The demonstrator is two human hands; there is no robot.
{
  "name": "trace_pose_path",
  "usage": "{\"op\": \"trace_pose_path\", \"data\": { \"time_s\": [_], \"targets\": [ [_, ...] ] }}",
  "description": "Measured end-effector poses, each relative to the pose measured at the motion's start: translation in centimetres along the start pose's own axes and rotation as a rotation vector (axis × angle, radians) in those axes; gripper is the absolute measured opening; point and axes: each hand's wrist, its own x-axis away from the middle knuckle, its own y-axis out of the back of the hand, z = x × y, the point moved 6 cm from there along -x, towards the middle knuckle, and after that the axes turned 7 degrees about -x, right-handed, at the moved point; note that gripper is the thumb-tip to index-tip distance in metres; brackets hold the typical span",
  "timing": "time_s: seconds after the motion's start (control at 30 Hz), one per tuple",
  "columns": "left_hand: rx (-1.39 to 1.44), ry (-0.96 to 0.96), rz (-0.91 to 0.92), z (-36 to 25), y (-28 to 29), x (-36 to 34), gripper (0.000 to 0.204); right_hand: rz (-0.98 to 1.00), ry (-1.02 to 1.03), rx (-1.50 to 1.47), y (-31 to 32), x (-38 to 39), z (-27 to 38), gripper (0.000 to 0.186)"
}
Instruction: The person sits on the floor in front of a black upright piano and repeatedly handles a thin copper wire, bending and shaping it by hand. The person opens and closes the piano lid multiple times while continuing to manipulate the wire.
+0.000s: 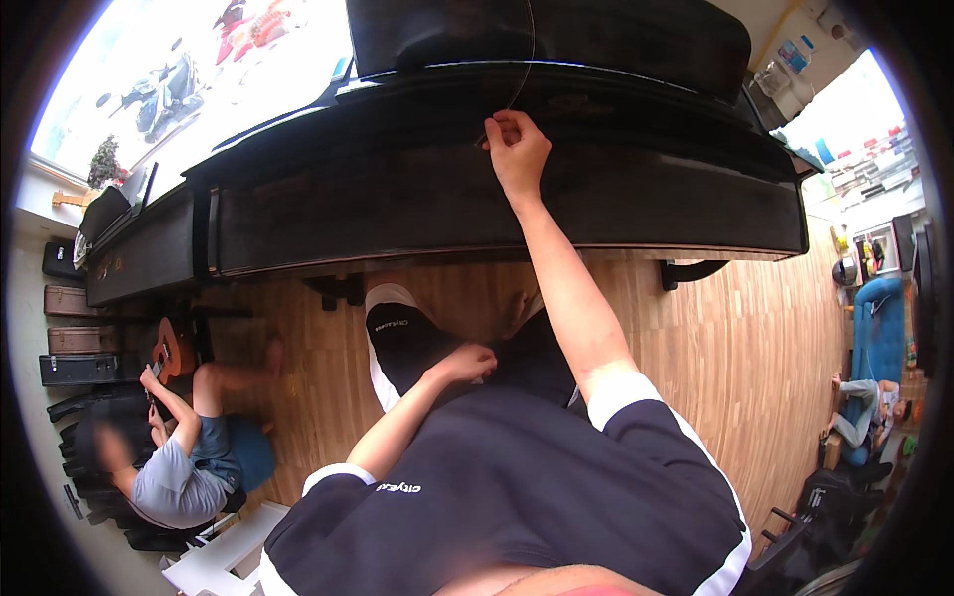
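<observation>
My right hand (519, 154) is raised at arm's length over the front of a black piano (397, 199). Its fingers are pinched on a thin wire (534, 45), which curves upward past the piano's upper panel; a short end shows by the fingertips. My left hand (465, 364) rests low over my lap, its fingers curled in. What it holds, if anything, is hidden.
On the left, a seated person (184, 467) holds a small wooden guitar (173, 353) near several stacked instrument cases (79, 336). Another person (867, 412) is by a blue sofa (876, 328) at the right. Plastic bottles (795, 54) stand at the far right. The floor (715, 377) is wooden.
</observation>
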Motion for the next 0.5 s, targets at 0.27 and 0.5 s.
{"op": "trace_pose_path", "data": {
  "time_s": [0.27,0.5],
  "targets": [
    [-0.018,-0.123,-0.190,-7.1,5.2,4.7,0.029,0.020,-0.004,-0.116,-0.2,-0.2,-0.5,0.011],
    [0.129,-0.127,-0.278,-9.0,6.8,5.4,0.028,0.074,-0.105,-0.457,0.0,0.0,-1.3,0.006]
  ]
}}
